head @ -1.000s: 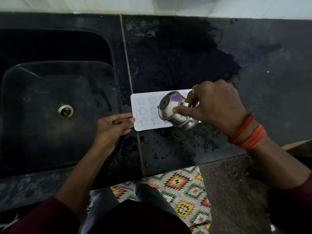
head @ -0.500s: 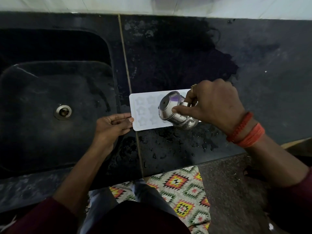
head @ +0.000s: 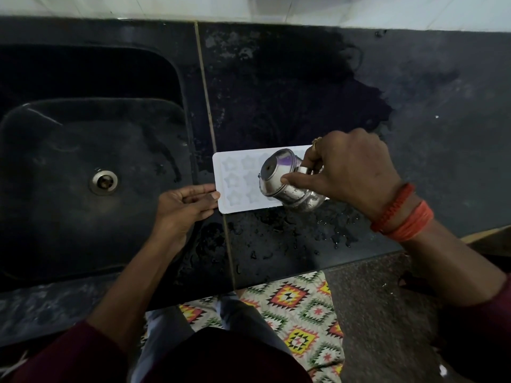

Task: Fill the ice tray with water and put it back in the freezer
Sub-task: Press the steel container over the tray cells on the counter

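In the head view, the white ice tray (head: 237, 181) is seen flat on the wet dark countertop (head: 414, 134), its left edge touched by the left hand's (head: 182, 208) straightened fingers and thumb, while a steel pot (head: 287, 181) is gripped, tipped mouth-left over it, by the curled right hand (head: 348, 172).

- No words, numbers or brand marks I can read on the ice tray (head: 235, 183), only its plain star-shaped hollows
- Nothing legible on the steel cup (head: 279, 175) I hold over it either
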A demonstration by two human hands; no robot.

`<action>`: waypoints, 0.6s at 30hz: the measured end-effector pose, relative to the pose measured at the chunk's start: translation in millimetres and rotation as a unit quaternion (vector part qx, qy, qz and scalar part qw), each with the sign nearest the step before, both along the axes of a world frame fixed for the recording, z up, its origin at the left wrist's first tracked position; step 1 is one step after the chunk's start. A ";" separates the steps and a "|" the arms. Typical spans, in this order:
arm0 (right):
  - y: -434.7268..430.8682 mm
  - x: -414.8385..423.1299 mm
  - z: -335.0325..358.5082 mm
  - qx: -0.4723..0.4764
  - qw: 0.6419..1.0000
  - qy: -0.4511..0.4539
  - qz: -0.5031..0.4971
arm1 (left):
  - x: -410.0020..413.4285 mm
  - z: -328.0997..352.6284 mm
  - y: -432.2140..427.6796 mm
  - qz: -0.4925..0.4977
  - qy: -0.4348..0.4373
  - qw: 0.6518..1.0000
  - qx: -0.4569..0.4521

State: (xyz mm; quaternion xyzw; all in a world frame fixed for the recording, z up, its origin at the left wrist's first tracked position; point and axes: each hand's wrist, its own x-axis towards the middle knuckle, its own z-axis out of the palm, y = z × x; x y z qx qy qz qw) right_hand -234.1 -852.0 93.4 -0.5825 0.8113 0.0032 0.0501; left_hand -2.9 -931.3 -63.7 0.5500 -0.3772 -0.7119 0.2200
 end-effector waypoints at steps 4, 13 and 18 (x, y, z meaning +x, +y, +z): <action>-0.7 0.6 -0.5 0.006 1.000 0.002 -0.001 | -0.1 0.6 0.1 -0.002 0.000 1.000 0.000; -2.7 2.3 -0.9 0.017 1.000 0.010 0.004 | 0.4 0.1 -0.5 -0.003 -0.005 1.000 0.000; -2.8 4.0 0.1 0.015 1.000 0.010 -0.001 | 0.3 0.0 -0.2 -0.006 -0.003 1.000 -0.001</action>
